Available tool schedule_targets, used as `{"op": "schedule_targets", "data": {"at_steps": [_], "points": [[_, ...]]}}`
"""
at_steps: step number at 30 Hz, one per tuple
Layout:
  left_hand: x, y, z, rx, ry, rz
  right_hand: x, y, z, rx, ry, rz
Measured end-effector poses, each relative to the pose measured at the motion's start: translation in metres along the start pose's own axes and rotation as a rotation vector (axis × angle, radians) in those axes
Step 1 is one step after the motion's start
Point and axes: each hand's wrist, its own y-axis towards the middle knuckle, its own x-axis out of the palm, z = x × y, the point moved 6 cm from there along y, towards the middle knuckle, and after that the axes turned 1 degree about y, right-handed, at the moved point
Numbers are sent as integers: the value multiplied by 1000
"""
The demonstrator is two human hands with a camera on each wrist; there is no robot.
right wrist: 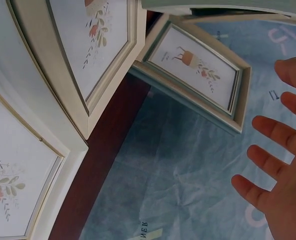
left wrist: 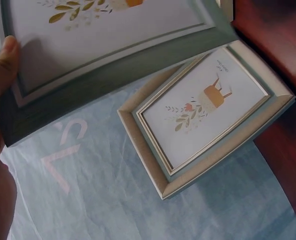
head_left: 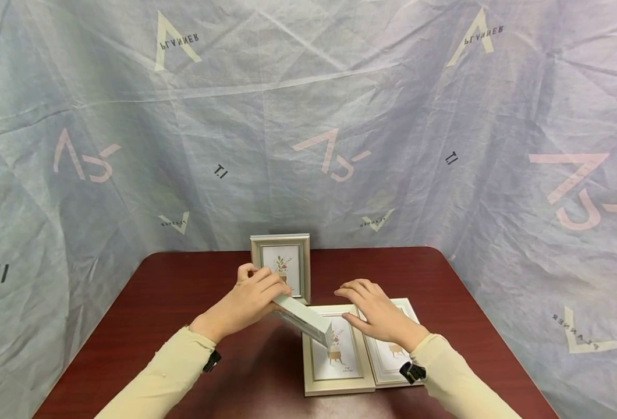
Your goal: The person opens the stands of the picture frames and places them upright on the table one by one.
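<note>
My left hand [head_left: 256, 294] grips one end of a pale green picture frame [head_left: 305, 319], held tilted and nearly edge-on in the head view. Its wide green border [left wrist: 123, 77] and plant print show in the left wrist view, the thumb on the front. Behind it a champagne-coloured picture frame [head_left: 256, 256] stands upright, partly covered by the left hand. My right hand [head_left: 379, 308] hovers with fingers spread, holding nothing. Beneath it lie a cream picture frame [head_left: 340, 387] and a white picture frame [head_left: 399, 381], side by side and face up; the green one overlaps the cream one in view.
The dark red table [head_left: 193, 279] has rounded back corners. A grey printed cloth [head_left: 266, 116] hangs around its back and sides. Both wrists carry a black strap, such as the right wristband [head_left: 412, 372].
</note>
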Motion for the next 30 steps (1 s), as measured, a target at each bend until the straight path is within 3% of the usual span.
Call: {"op": "schedule_targets", "data": {"at_steps": [9,19,30], "points": [[-3,-2,1,10,-96,84,-2,3,-4,-80,-8,8],[-4,-4,4,7,-201,106,3,6,-9,-136,-21,-13],[-3,-6,6,15,-299,139,16,9,-15,-180,-27,-89]]}}
